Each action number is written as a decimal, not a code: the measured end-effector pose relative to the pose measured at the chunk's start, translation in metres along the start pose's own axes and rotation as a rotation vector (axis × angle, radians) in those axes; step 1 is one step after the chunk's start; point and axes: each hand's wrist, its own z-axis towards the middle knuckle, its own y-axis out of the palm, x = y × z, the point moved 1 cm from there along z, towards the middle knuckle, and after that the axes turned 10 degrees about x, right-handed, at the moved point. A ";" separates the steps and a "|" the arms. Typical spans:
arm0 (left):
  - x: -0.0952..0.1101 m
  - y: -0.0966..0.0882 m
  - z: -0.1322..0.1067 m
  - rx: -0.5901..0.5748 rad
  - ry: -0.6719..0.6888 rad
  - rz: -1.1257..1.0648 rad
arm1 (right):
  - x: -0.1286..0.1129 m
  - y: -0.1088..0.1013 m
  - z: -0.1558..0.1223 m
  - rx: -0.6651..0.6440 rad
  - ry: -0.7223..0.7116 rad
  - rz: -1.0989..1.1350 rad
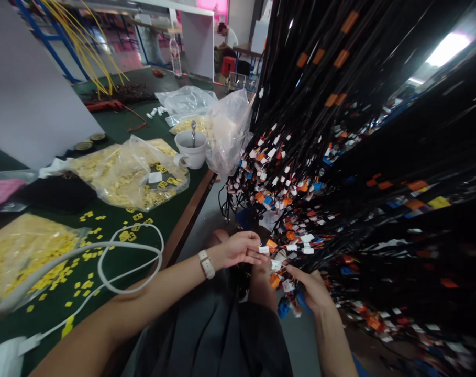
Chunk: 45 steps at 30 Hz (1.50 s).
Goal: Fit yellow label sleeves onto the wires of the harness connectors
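My left hand [242, 249], with a white watch on its wrist, is held over my lap with its fingers curled together. A tiny yellow piece [260, 244] shows at its fingertips, partly hidden. Touching or just beside those fingers is a white plug connector [264, 250] on a cable end. My right hand [314, 289] closes its thumb and fingers on another white connector [277, 265] of the hanging bundle. Orange connectors [275, 281] sit right by both hands. Black cables [300, 104] hang in a thick mass on the right, their ends carrying white, orange and blue connectors.
On the green table [143, 238] at left lie plastic bags of yellow clips [123, 170], loose yellow clips [87, 284] and a looped white cable [159, 262]. A white mug [191, 149] with a spoon stands near the table edge. A person [228, 39] sits far back.
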 end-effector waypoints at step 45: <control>-0.032 0.013 0.002 -0.199 0.036 0.218 | 0.006 0.000 -0.021 0.007 0.126 0.401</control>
